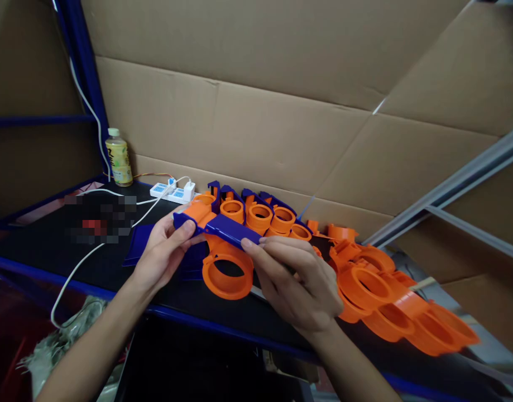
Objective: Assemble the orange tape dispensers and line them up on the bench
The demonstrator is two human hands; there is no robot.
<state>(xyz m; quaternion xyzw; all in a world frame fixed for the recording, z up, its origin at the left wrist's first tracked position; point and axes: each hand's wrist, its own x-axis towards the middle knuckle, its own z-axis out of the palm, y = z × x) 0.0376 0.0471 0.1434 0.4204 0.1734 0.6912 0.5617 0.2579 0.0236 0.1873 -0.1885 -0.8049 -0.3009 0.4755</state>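
Note:
Both of my hands hold a tape dispenser with an orange body and a blue cover above the shelf. Its round orange ring hangs below, facing me. My left hand pinches the blue and orange end, thumb on top. At the opposite end, my right hand has its fingers closed on the long blue cover. Behind them stands a row of orange and blue tape dispensers, partly hidden by my hands. To the right lies a heap of orange ring parts.
A drink bottle stands at the back left, near a white power strip with cables. Flat blue pieces lie left of my hands on the black shelf. Cardboard walls the back. A metal bar slants at right.

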